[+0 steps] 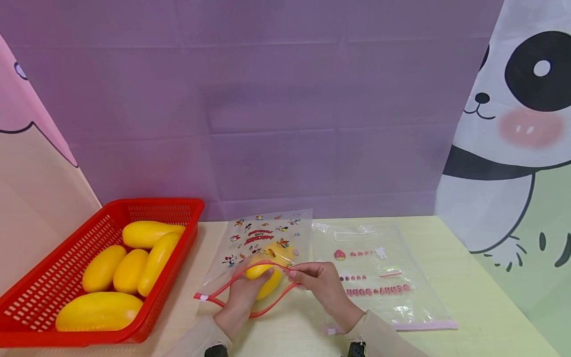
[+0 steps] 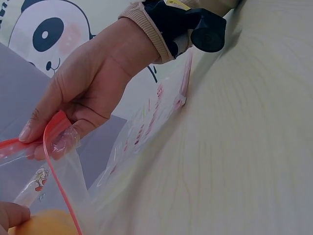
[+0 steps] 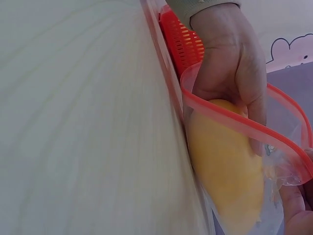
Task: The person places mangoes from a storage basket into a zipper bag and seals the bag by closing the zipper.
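A clear zip bag (image 1: pixel 263 223) with cartoon prints and a red zip edge lies in front of me with its mouth spread apart. My left hand (image 1: pixel 241 301) reaches through that mouth and holds a yellow mango (image 3: pixel 225 166) by its near end, thumb on top; its other fingers are mostly hidden behind the fruit. The mango lies inside the bag, angled away from me. With thumb and fingers, my right hand (image 1: pixel 324 287) pinches the red zip edge (image 2: pixel 58 122) at the right side of the mouth.
At left stands a red perforated basket (image 1: pixel 196 218) with several yellow mangoes (image 1: pixel 100 312) inside. Another clear zip bag (image 1: pixel 374 277), with a pink zip edge and strawberry prints, lies flat on the pale wooden table (image 1: pixel 482 277) at right. A purple cloth (image 1: pixel 272 99) hangs behind.
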`<act>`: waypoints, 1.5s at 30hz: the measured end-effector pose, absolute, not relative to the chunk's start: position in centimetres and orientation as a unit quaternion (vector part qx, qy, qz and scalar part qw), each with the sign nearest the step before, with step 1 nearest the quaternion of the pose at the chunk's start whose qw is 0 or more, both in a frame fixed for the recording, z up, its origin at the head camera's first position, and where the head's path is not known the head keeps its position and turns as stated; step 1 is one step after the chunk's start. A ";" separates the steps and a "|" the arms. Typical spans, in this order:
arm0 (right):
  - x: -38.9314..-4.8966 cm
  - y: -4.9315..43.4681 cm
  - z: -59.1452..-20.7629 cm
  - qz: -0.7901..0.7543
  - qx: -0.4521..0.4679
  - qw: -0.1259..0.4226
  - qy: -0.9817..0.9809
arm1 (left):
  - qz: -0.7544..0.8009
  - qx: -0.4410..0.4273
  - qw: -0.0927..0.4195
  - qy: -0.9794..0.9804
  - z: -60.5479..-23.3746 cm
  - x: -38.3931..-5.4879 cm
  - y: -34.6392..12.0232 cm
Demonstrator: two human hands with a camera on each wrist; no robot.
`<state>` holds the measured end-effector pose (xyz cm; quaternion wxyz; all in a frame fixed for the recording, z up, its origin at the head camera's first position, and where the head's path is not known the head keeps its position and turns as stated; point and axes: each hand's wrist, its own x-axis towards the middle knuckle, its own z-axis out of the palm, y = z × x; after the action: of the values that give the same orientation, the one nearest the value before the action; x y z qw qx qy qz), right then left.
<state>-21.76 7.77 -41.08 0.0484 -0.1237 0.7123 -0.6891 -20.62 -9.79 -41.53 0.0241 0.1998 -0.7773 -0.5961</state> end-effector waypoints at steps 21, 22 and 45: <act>-21.5 7.7 -40.9 -0.683 -0.133 0.052 0.717 | -0.598 0.186 0.015 -0.779 -41.0 -20.5 -10.2; -21.5 7.7 -40.9 -0.683 -0.133 0.051 0.716 | -0.598 0.186 0.013 -0.779 -41.0 -20.5 -10.2; -21.7 7.8 -41.0 -0.687 -0.125 0.046 0.714 | -0.583 0.155 -0.024 -0.797 -40.5 -19.4 -11.1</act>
<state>-21.66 7.77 -41.02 0.0456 -0.1251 0.7139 -0.6875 -19.40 -11.08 -40.54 -0.0244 0.1547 -0.7972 -0.5831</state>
